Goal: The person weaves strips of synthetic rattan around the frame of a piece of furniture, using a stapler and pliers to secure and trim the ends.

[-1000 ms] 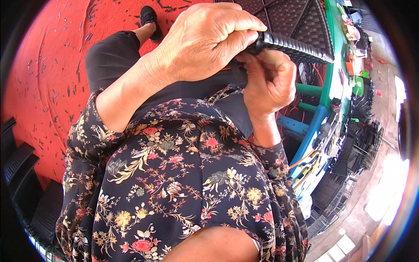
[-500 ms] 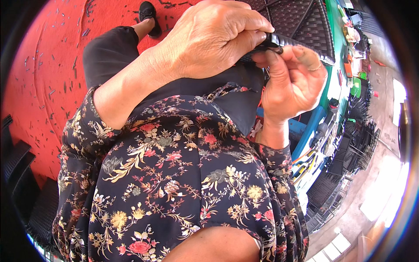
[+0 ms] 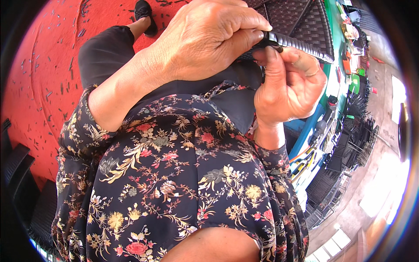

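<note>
A dark woven panel, like wicker furniture, lies ahead of me at the top. Its near edge is wrapped in shiny black strip. My left hand is closed at this edge's left end, thumb and forefinger pinched together. Just right of it, my right hand pinches a short dark end of the black plastic strip between thumb and forefinger, its other fingers curled. The fingertips of both hands almost meet. What lies beneath my left fingers is hidden.
Scraps of dark strip litter the red floor at left. My outstretched leg with a black shoe is at the upper left. Dark woven pieces stand at lower left. A blue container and cluttered tools sit at right.
Both hands keep their pinch at the wrapped edge. My right thumb and fingers have shifted slightly against the strip end. The view has moved a little.
</note>
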Tool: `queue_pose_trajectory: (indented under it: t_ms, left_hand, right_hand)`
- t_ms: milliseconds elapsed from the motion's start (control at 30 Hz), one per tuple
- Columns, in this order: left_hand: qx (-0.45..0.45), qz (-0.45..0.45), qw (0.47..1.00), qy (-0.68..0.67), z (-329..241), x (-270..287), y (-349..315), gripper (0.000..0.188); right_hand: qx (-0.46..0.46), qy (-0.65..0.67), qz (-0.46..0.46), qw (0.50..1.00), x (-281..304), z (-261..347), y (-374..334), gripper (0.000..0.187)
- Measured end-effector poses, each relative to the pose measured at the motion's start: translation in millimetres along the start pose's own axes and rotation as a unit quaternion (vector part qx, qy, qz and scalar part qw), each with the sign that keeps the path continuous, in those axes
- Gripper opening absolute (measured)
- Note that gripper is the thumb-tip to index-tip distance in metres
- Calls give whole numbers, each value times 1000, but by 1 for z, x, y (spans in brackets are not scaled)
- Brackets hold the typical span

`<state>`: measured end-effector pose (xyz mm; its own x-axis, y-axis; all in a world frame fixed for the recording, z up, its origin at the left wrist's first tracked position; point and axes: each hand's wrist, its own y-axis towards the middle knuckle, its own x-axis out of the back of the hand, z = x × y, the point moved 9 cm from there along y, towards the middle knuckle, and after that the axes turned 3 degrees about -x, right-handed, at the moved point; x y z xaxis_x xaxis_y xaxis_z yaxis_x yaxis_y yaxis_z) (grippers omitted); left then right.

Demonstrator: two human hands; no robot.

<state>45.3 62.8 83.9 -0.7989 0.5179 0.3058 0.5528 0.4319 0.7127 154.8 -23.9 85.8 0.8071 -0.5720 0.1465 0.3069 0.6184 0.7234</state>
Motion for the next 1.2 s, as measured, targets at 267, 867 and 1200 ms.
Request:
queue_pose_trajectory:
  t_ms: [267,867,1200]
  left_hand:
    - [13,3,1000,-16,-1,0,-2,17]
    - [-6,-15,1000,6,3,2,-1,17]
    - [-25,-20,999,22,6,0,-7,17]
  right_hand:
    - [-8,-102,15,995,-2,4,5,30]
    - [78,-116,124,982,-4,3,23,33]
    - [171,-224,173,944,-9,11,21,29]
